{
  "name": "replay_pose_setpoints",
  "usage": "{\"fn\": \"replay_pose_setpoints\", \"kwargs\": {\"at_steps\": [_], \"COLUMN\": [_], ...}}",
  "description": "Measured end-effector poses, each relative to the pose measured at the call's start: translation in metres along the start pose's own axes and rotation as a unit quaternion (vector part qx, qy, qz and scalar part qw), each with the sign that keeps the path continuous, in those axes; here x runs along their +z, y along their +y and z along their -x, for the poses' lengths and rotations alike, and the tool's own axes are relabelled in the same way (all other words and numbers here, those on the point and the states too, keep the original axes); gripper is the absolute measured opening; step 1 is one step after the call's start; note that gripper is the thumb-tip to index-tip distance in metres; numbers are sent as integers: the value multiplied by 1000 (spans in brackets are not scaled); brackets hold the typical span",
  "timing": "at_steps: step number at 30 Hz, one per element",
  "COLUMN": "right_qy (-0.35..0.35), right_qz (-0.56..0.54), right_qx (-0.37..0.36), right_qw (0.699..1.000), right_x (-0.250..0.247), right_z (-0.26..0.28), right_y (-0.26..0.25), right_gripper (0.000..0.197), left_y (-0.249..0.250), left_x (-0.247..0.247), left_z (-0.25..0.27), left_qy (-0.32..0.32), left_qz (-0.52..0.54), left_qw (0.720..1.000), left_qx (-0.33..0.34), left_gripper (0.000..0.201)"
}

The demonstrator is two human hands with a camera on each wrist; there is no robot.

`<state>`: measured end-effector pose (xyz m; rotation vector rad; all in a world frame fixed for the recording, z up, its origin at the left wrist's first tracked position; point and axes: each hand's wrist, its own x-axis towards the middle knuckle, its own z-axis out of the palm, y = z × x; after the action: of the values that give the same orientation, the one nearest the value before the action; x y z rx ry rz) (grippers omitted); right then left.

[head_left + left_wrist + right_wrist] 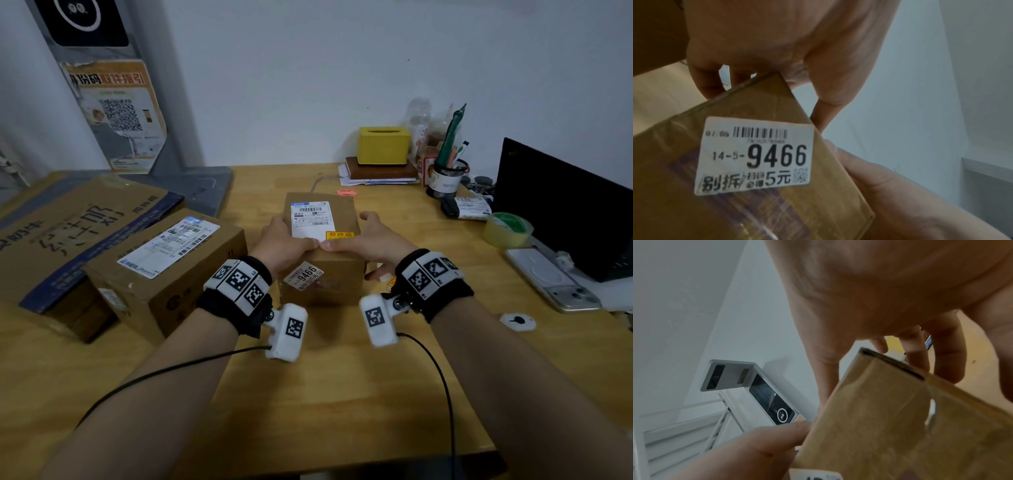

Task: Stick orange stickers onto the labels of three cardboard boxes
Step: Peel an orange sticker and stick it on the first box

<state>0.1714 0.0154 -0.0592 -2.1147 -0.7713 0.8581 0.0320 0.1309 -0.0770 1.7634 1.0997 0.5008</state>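
Note:
A small cardboard box (322, 284) stands at the middle of the wooden table (342, 394). On its top is a white shipping label (310, 219) with an orange sticker (339, 235) at the label's near right corner. My left hand (286, 240) grips the box's left side, thumb on top. My right hand (371, 240) grips the right side, its thumb lying on the top edge just below the sticker. The left wrist view shows the front "9466" label (754, 155). Two more boxes lie at the left: a medium one (191, 291) with a label (168, 245), and a large one (68, 233).
A white and orange scrap (388, 281) shows under my right hand. Pink scraps (346, 192) lie behind the small box. At the right are a tape roll (508, 229), a phone (551, 279), a black screen (565, 205), a pen holder (447, 178) and a yellow box (383, 145).

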Motion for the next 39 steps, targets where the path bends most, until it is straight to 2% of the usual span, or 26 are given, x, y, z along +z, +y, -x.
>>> {"fn": "replay_pose_setpoints", "kwargs": {"at_steps": [2, 5, 9, 12, 15, 19, 21, 23, 26, 30, 35, 39], "right_qy": [-2, -6, -13, -8, -18, -33, -39, -43, -45, -52, -45, -51], "right_qz": [-6, -7, -4, -7, -38, -37, -28, -10, -5, -8, 16, 18], "right_qx": [11, 28, 26, 19, 18, 19, 19, 16, 8, 11, 5, 3], "right_qw": [1000, 1000, 1000, 1000, 999, 999, 999, 999, 999, 999, 999, 999], "right_x": [-2, -3, -4, -5, -8, -12, -15, -17, -19, -18, -17, -17], "right_z": [-4, -9, -15, -19, -22, -23, -23, -22, -19, -12, -9, -8], "right_y": [-1, -5, -10, -10, -7, -6, -5, -5, -2, -1, 2, 7], "right_gripper": [119, 112, 84, 71, 59, 48, 51, 62, 66, 65, 88, 92], "left_y": [-1, 0, 1, 3, 4, 2, 1, 1, 3, 3, 4, 9], "left_x": [0, -1, 0, 1, 0, -1, 0, 0, -1, -1, 0, -1], "left_z": [-2, -2, -4, -2, 0, -1, -2, -1, 0, -2, -3, -5], "left_qy": [-3, -5, 7, 6, 6, -8, -11, -10, -11, -14, -13, -19], "left_qz": [8, 17, 30, 34, 41, 62, 73, 78, 86, 80, 75, 68], "left_qw": [1000, 1000, 999, 999, 998, 997, 996, 995, 994, 994, 993, 992], "left_qx": [-7, -16, -36, -41, -45, -55, -56, -58, -66, -77, -91, -103], "left_gripper": [73, 77, 81, 85, 98, 89, 91, 89, 73, 79, 81, 78]}}
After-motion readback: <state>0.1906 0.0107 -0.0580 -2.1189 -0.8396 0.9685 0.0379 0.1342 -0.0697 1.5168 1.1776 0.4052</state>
